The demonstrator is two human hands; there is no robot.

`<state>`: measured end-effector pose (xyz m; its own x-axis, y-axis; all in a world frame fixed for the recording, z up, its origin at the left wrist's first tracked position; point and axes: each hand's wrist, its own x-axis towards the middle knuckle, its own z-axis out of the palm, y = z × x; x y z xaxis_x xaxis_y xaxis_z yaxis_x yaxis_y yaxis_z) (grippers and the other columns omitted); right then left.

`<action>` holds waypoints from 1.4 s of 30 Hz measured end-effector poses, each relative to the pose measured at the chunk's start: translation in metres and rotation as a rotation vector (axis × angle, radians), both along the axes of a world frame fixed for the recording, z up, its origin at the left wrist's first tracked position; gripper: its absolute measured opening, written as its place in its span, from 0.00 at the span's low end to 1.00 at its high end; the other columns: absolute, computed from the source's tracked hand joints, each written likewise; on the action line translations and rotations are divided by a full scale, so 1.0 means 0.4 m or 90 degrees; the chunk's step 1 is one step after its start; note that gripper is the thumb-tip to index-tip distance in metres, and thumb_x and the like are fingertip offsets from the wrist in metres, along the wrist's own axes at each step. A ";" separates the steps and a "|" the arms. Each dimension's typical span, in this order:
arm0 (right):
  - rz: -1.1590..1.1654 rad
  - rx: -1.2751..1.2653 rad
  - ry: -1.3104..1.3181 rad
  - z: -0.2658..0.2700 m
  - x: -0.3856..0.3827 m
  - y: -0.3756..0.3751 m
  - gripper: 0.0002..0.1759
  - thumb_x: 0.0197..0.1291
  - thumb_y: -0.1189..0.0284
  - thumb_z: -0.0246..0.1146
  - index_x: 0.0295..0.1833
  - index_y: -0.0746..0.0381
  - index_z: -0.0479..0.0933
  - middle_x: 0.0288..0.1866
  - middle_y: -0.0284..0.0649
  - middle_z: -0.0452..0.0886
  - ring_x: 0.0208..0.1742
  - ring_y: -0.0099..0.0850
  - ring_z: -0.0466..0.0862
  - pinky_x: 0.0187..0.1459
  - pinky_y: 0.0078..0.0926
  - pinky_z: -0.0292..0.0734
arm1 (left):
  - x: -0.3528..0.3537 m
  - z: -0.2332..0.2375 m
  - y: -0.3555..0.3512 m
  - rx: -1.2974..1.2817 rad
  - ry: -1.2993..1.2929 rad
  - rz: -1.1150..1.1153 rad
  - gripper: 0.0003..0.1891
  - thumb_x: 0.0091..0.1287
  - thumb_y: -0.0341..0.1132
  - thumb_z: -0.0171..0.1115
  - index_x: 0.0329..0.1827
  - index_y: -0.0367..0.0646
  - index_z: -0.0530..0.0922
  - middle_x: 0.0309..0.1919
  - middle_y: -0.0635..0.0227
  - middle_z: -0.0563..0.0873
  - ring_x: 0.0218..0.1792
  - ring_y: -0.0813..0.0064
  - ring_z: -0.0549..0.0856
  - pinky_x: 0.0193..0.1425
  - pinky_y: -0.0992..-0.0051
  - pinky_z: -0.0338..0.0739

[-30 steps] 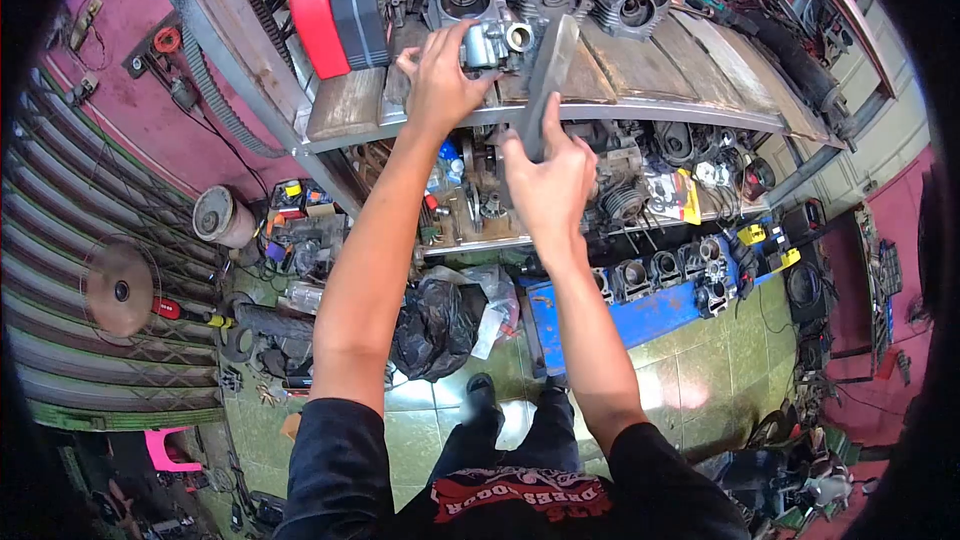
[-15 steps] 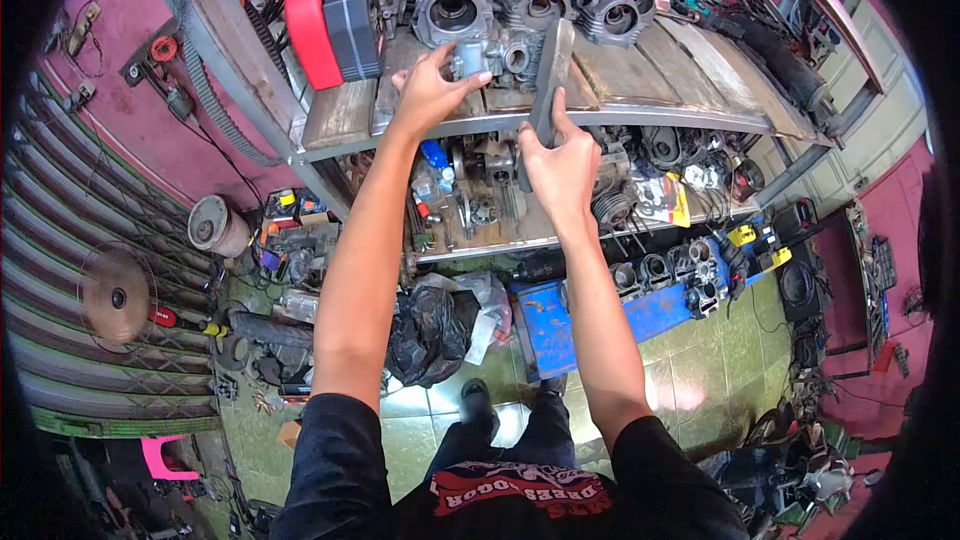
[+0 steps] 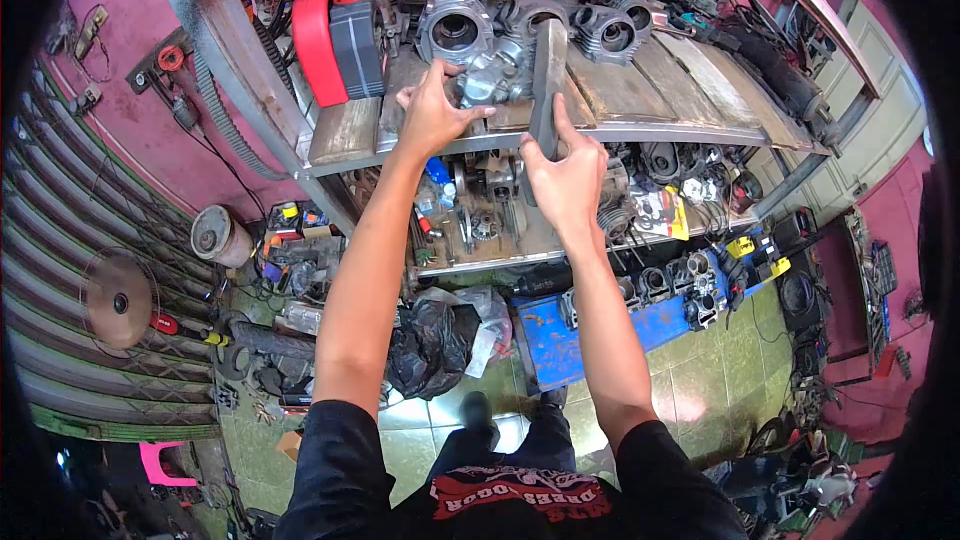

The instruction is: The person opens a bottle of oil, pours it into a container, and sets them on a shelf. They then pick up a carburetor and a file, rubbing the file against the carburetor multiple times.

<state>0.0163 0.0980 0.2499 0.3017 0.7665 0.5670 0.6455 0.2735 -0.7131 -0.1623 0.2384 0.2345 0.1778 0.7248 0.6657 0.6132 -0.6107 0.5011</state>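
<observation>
Left hand (image 3: pixel 432 122): thumb and fingers apart at the left of the metal casting (image 3: pixel 484 86) on the shelf (image 3: pixel 650 130); can't tell if they touch. Right hand (image 3: pixel 568 178): clamped on the grey bar (image 3: pixel 546 82), just beside the casting. Best: casting braced, bar grip firm, fingertips clear.

- The fan blades (image 3: pixel 120 302) look blurry.
- The right hand (image 3: pixel 567 172) hides some of the grey bar (image 3: pixel 549 65).
- The right arm (image 3: pixel 606 330) hides part of the blue board (image 3: pixel 552 350).
- The bottom edge cuts the shirt (image 3: pixel 345 470).
</observation>
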 end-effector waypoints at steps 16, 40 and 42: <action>-0.037 -0.061 -0.272 0.027 -0.121 -0.112 0.38 0.55 0.62 0.69 0.72 0.64 0.76 0.34 0.53 0.88 0.42 0.46 0.89 0.72 0.55 0.61 | 0.032 -0.032 -0.041 0.101 0.008 0.078 0.43 0.39 0.48 0.85 0.63 0.42 0.85 0.57 0.58 0.89 0.64 0.64 0.83 0.67 0.53 0.64; -0.143 0.079 -0.226 0.028 -0.249 0.001 0.35 0.63 0.57 0.65 0.69 0.71 0.76 0.30 0.53 0.88 0.34 0.48 0.89 0.68 0.57 0.60 | 0.021 -0.091 -0.005 0.258 0.100 0.119 0.22 0.61 0.38 0.68 0.59 0.49 0.88 0.57 0.61 0.90 0.64 0.75 0.84 0.66 0.57 0.63; -0.112 0.090 -0.234 0.000 -0.234 -0.027 0.35 0.61 0.58 0.66 0.68 0.70 0.77 0.29 0.53 0.88 0.35 0.48 0.89 0.67 0.57 0.61 | 0.022 -0.084 0.004 0.273 0.122 0.140 0.22 0.59 0.37 0.69 0.59 0.49 0.88 0.56 0.61 0.90 0.65 0.76 0.83 0.66 0.57 0.62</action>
